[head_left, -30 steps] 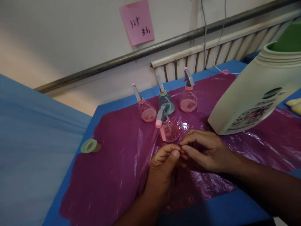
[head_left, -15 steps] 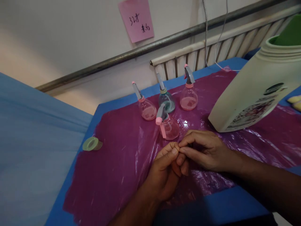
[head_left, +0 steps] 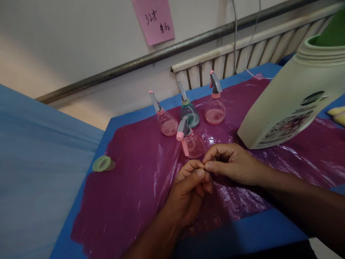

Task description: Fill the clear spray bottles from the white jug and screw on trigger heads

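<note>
My left hand and my right hand meet at the fingertips over the purple plastic sheet. Both are closed in a pinch; whatever lies between the fingers is too small or hidden to make out. Just beyond them a spray bottle with pink liquid stands upright, its pink nozzle toward me. Behind it are a teal spray bottle, a pink one to the left and another pink one to the right.
A large pale jug with a green funnel-like piece in its mouth stands at the right. A small green cup lies near the left edge. Behind the table are a radiator and a pipe.
My right hand has shifted slightly up and left, its fingertips still at those of my left hand. The whole view has moved a little; the bottles stand as before.
</note>
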Demonstrator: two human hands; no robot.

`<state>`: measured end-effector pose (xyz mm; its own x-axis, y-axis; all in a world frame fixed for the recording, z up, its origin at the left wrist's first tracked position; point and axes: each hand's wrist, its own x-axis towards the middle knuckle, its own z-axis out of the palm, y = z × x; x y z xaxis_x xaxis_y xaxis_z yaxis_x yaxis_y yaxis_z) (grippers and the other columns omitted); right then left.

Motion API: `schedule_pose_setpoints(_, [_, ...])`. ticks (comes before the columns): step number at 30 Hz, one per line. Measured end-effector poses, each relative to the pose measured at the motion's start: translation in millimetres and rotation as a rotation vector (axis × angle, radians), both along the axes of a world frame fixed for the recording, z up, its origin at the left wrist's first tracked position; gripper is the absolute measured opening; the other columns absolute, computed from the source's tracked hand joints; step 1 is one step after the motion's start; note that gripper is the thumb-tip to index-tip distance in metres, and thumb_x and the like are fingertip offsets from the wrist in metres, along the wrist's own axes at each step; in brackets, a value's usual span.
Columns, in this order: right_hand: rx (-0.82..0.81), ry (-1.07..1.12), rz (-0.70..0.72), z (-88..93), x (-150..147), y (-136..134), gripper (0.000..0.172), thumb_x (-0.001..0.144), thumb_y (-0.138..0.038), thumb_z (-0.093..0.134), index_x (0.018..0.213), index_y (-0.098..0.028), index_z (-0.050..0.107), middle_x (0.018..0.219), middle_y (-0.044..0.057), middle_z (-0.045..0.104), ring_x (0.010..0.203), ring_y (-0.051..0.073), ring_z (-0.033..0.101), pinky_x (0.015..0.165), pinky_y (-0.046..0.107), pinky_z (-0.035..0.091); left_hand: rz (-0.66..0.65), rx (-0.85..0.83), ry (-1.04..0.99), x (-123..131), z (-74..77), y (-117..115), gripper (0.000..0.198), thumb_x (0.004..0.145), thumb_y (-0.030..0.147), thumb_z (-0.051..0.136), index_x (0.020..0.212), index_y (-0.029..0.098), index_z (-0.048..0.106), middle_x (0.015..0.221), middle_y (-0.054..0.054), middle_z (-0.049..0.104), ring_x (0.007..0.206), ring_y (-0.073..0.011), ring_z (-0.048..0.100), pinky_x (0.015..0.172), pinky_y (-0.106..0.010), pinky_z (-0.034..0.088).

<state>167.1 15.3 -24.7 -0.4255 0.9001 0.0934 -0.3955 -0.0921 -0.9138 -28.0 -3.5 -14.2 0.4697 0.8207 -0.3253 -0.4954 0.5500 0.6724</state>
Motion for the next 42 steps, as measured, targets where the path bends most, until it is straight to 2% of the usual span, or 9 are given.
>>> schedule_pose_setpoints(13, [-0.031, -0.051, 0.018, -3.2, -0.2, -4.2, 0.025, 0.1, -0.035, 0.088, 0.105, -0.019, 0.07, 0.083, 0.001, 0.085, 0.073, 0.014, 0.084, 0.072, 0.026, 0.07, -0.017, -0.039, -0.126, -1.4, 1.7, -0.1, 0.024, 0.076, 0.012, 0.084, 0.096, 0.019, 0.073, 0.08, 0.003, 0.068, 0.07, -0.0121, 0.066, 0.071, -0.026, 0.054])
schedule_pose_setpoints(21, [-0.059, -0.051, 0.033, -2.6, -1.8, -5.8, 0.03, 0.097, -0.039, 0.092, 0.101, -0.018, 0.07, 0.09, 0.004, 0.087, 0.073, 0.015, 0.085, 0.07, 0.026, 0.07, -0.031, -0.028, -0.116, -1.1, -0.2, -0.8, 0.024, 0.069, 0.01, 0.079, 0.09, 0.02, 0.073, 0.073, 0.003, 0.065, 0.066, -0.0127, 0.064, 0.069, -0.027, 0.052])
schedule_pose_setpoints(34, [-0.032, -0.135, -0.004, -7.0, -0.9, -7.2, 0.03, 0.092, -0.038, 0.095, 0.099, -0.017, 0.075, 0.083, 0.003, 0.084, 0.071, 0.013, 0.081, 0.067, 0.023, 0.065, -0.057, -0.023, -0.075, 0.1, 2.8, -0.9, 0.028, 0.063, 0.007, 0.076, 0.084, 0.02, 0.064, 0.069, 0.005, 0.065, 0.063, -0.0112, 0.062, 0.066, -0.026, 0.046])
schedule_pose_setpoints(42, [-0.018, -0.147, 0.041, -6.7, -0.8, -7.0, 0.027, 0.099, -0.04, 0.088, 0.098, -0.018, 0.073, 0.084, 0.003, 0.084, 0.072, 0.014, 0.082, 0.069, 0.025, 0.066, -0.013, -0.006, -0.072, 1.1, -1.6, -4.1, 0.03, 0.062, 0.007, 0.077, 0.084, 0.02, 0.062, 0.07, 0.005, 0.062, 0.063, -0.0111, 0.06, 0.065, -0.026, 0.045])
